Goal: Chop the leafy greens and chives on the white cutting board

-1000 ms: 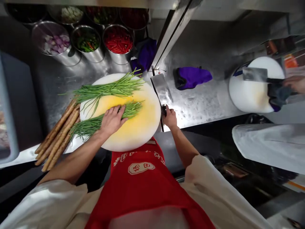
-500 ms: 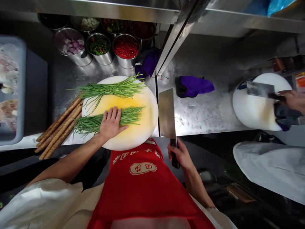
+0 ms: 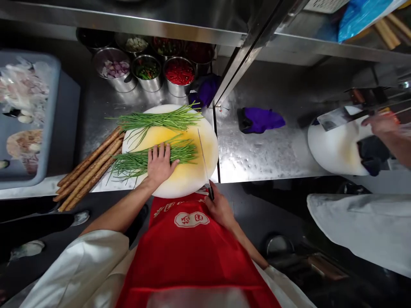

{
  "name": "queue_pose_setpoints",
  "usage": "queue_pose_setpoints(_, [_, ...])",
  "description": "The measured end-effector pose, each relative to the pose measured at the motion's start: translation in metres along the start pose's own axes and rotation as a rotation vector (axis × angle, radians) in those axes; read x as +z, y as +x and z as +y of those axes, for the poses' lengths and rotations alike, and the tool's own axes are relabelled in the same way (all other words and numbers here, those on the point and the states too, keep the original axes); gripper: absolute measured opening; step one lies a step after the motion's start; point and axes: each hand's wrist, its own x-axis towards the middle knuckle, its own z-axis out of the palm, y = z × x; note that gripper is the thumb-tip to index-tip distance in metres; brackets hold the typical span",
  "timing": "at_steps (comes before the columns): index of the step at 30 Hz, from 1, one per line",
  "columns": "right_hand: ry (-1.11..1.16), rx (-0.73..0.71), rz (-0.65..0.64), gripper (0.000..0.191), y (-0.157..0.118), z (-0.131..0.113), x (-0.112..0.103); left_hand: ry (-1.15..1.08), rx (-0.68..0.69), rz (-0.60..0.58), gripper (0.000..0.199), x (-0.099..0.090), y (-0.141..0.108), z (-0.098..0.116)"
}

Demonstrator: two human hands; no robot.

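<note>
My left hand (image 3: 160, 166) lies flat with fingers spread on the nearer bunch of garlic chives (image 3: 135, 163), on a round white cutting board (image 3: 183, 183). My right hand (image 3: 221, 206) is wrapped round the dark handle of a cleaver (image 3: 203, 156). Its blade stands on edge over the board, just right of the chives' cut ends, apart from them as far as I can see. Along the board's far side lies a second bunch of chives (image 3: 160, 119). Long brown roots (image 3: 91, 171) rest against the board's left edge and jut over the counter's front.
A grey bin (image 3: 53, 124) with bagged food stands at left. Steel pots, one with red chilies (image 3: 179, 73), line the back. A metal post (image 3: 237, 64) rises behind the board. A purple cloth (image 3: 262, 120) lies right. Farther right, a co-worker's hand (image 3: 385, 128) holds another cleaver (image 3: 337, 118).
My right hand has brought the cleaver left, from beside the board to over it, turning the blade from flat to edge-on. My left hand still presses the near chives. The co-worker's cleaver has tilted.
</note>
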Motion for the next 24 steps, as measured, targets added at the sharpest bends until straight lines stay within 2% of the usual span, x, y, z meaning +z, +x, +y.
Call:
queue_pose_setpoints(3, [0.035, -0.015, 0.0, 0.063, -0.001, -0.009, 0.009, -0.049, 0.099, -0.036, 0.077, -0.001, 0.008, -0.005])
queue_pose_setpoints(7, [0.031, 0.068, 0.105, 0.063, -0.002, -0.016, 0.013, -0.043, -0.032, -0.025, 0.082, -0.003, 0.028, -0.01])
queue_pose_setpoints(8, [0.034, 0.065, 0.106, 0.063, -0.002, -0.016, 0.014, -0.044, -0.015, -0.045, 0.08, -0.004, 0.031, -0.01])
queue_pose_setpoints(12, [0.054, 0.041, 0.057, 0.059, -0.003, -0.015, 0.015, -0.075, 0.276, -0.127, 0.072, -0.006, 0.024, -0.016])
queue_pose_setpoints(14, [0.015, 0.066, 0.088, 0.062, -0.003, -0.014, 0.016, -0.074, 0.326, -0.124, 0.078, -0.008, 0.018, -0.026])
queue_pose_setpoints(16, [-0.027, 0.066, 0.096, 0.065, -0.003, -0.013, 0.017, -0.064, 0.313, -0.118, 0.081, -0.01, 0.016, -0.036])
queue_pose_setpoints(18, [-0.039, 0.03, 0.056, 0.065, -0.003, -0.013, 0.018, -0.051, 0.236, -0.095, 0.077, -0.009, 0.016, -0.04])
queue_pose_setpoints(21, [-0.023, 0.026, 0.036, 0.064, -0.004, -0.012, 0.02, -0.034, 0.083, -0.04, 0.074, -0.005, 0.015, -0.032])
queue_pose_setpoints(22, [-0.019, 0.042, 0.054, 0.065, -0.004, -0.012, 0.021, -0.032, 0.081, -0.037, 0.074, -0.003, 0.014, -0.027])
queue_pose_setpoints(24, [-0.01, 0.059, 0.083, 0.067, -0.004, -0.012, 0.021, -0.036, 0.177, -0.051, 0.073, 0.001, 0.011, -0.019])
